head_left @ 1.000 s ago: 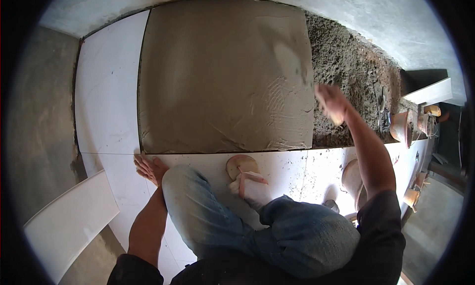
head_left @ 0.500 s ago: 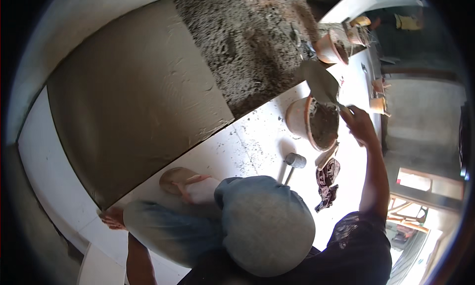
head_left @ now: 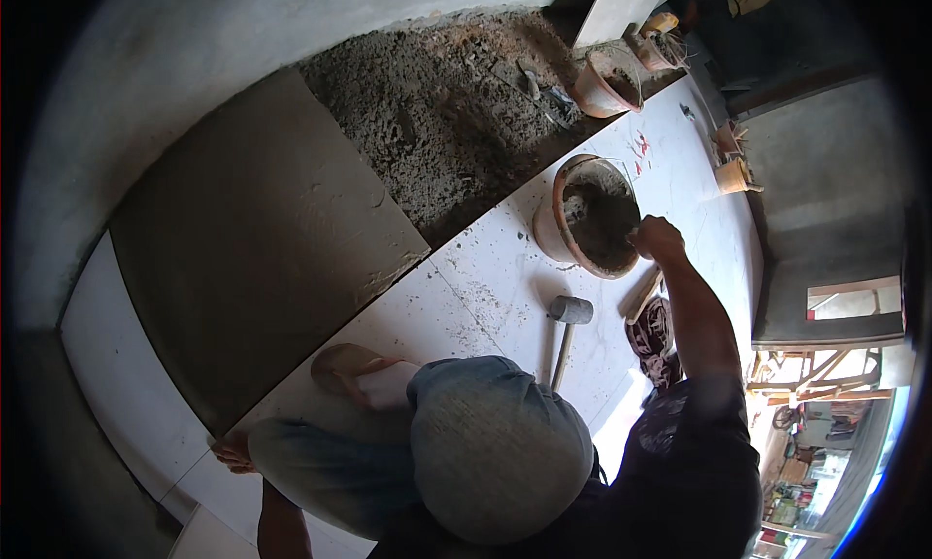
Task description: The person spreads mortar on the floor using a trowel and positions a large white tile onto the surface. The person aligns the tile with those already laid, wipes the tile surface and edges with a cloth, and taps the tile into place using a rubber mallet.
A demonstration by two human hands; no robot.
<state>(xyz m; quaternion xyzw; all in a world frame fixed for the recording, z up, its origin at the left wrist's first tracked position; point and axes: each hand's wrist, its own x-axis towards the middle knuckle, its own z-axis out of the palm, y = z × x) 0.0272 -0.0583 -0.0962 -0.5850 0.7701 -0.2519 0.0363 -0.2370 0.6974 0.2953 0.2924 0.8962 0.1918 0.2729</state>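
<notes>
My right hand (head_left: 657, 238) is closed around the handle of a trowel at the rim of a bucket (head_left: 549, 231) of grey mortar. The trowel's blade is down in the bucket and hardly shows. Past my bent knee, my left hand (head_left: 233, 452) rests low at the near corner of a smooth grey mortar bed (head_left: 252, 258). Its fingers look stretched out with nothing in them, though the knee covers part of the hand.
A rubber mallet (head_left: 571, 311) lies on the white tiles (head_left: 456, 306) near my knee, with a dark crumpled bag (head_left: 652, 338) beyond it. Rough mortar (head_left: 417, 122) borders the smooth bed. Another bucket (head_left: 604, 88) stands farther off. My sandalled foot (head_left: 340, 370) is by the bed's edge.
My right hand has lowered the trowel from above the bucket into it, and the blade has dropped out of sight. The whole view has tilted; my left hand remains at the corner.
</notes>
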